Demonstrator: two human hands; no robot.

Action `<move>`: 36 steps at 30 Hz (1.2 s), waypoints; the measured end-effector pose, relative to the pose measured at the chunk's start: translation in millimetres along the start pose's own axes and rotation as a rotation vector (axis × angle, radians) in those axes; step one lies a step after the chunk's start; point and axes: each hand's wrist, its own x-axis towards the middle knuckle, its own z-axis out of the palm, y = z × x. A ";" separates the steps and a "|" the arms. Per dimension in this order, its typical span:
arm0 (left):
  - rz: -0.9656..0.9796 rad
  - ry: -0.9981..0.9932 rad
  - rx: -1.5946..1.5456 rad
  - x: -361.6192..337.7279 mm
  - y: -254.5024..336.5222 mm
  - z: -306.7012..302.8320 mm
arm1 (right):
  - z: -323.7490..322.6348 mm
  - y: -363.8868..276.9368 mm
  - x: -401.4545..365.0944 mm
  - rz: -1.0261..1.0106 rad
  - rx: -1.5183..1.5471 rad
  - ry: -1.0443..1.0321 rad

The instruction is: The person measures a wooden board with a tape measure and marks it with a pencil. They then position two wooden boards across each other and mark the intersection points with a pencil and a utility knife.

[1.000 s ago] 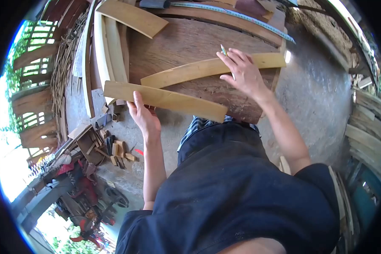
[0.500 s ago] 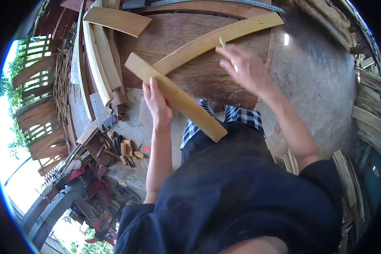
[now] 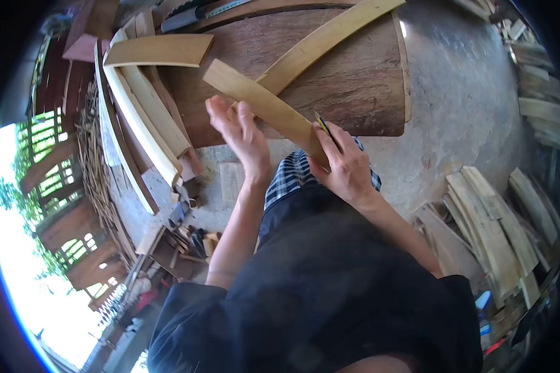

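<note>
A short, flat wooden board (image 3: 264, 107) slants over the bench in front of me, its near end close to my lap. My right hand (image 3: 345, 165) grips that near end. A pencil (image 3: 321, 123) sticks up from between the same hand's fingers. Off the board's left edge, my left hand (image 3: 242, 133) is raised with thumb and fingers apart, slightly blurred. A longer curved wooden plank (image 3: 330, 46) lies on the brown bench top (image 3: 230, 43), partly hidden behind the board.
Curved wooden pieces (image 3: 146, 118) stand at the left, with another short board (image 3: 162, 50) across them. A tape measure (image 3: 230, 6) lies at the bench's back edge. Stacked planks (image 3: 491, 230) rest on the floor at right. Hand tools (image 3: 199, 242) sit at lower left.
My right hand has come down and left with the pencil and taken the board's near end. My left hand has let go of the board. The view has shifted.
</note>
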 end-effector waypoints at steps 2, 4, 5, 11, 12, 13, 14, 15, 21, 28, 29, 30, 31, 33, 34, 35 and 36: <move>0.179 -0.036 0.211 11.7 5.9 -20.7 | 0.6 0.1 -11.4 0.027 -0.061 -0.029; 0.269 -0.172 0.369 32.4 1.0 -37.5 | 4.5 2.0 -15.0 -0.012 -0.120 0.017; 0.277 -0.237 0.429 41.0 0.4 -41.6 | 6.4 2.5 -14.9 -0.069 -0.178 0.039; 0.386 -0.289 0.687 74.6 -20.7 -44.7 | 7.8 0.7 -11.2 -0.117 -0.231 0.104; 0.411 -0.280 0.677 76.6 -19.8 -42.1 | 8.0 0.5 -11.3 -0.128 -0.243 0.113; 0.409 -0.283 0.677 78.1 -19.1 -39.9 | 8.2 1.0 -11.6 -0.142 -0.254 0.120; 0.323 -0.284 0.589 79.4 -18.5 -37.8 | 8.8 2.4 -12.0 -0.140 -0.253 0.117; 0.232 -0.280 0.503 79.3 -16.3 -38.2 | 10.4 2.8 -12.7 -0.149 -0.252 0.120; 0.188 -0.292 0.549 85.8 -5.1 -34.4 | 5.1 2.8 -7.8 -0.095 -0.199 0.060; 0.252 -0.304 0.605 104.4 -17.0 -32.0 | 7.3 -5.0 -1.6 -0.005 -0.128 -0.016; 0.256 -0.316 0.615 107.3 -17.5 -30.7 | 7.9 -5.4 -0.8 -0.009 -0.130 -0.017; 0.259 -0.328 0.627 108.6 -18.4 -30.0 | 9.7 -5.9 -1.6 0.012 -0.105 -0.037; 0.259 -0.327 0.628 108.7 -19.8 -29.1 | 11.2 -6.4 -2.4 0.034 -0.078 -0.056; 0.334 -0.328 0.702 107.9 -23.4 -26.7 | 12.1 -6.7 -2.8 0.051 -0.073 -0.072; 0.334 -0.331 0.706 107.0 -25.1 -26.3 | 12.0 -7.0 -2.7 0.064 -0.062 -0.075; 0.357 -0.331 0.721 105.6 -26.8 -25.8 | 11.9 -7.0 -2.5 0.077 -0.051 -0.078; 0.380 -0.331 0.736 104.5 -29.0 -25.1 | 11.5 -7.0 -2.4 0.081 -0.049 -0.076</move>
